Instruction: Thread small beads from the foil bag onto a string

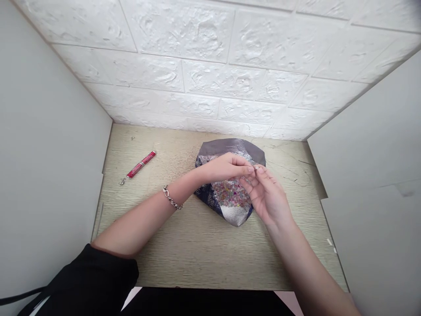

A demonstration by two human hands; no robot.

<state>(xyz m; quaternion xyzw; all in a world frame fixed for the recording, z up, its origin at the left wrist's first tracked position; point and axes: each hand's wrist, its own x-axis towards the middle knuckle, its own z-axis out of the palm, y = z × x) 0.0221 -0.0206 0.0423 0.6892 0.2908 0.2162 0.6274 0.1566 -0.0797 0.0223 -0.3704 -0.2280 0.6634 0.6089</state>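
A fabric bag [235, 215] with a silvery lining lies opened out on the table, and many small multicoloured beads [230, 193] fill its middle. Above it, my left hand [228, 167] reaches across with thumb and forefinger pinched together. My right hand [271, 195] meets it fingertip to fingertip over the bag's right side, its thumb and forefinger closed too. Between the fingertips shows a tiny pale piece [257, 167], perhaps a bead, too small to make out for certain. The bag's middle is partly hidden by both hands.
A red tube-like stick [141, 164] lies on the left of the table [197, 254], with small metal bits [123, 181] near its lower end. Thin thread or wire [296, 177] curls on the right. Grey panels stand on both sides, and a white brick-patterned wall [207, 74] closes the back.
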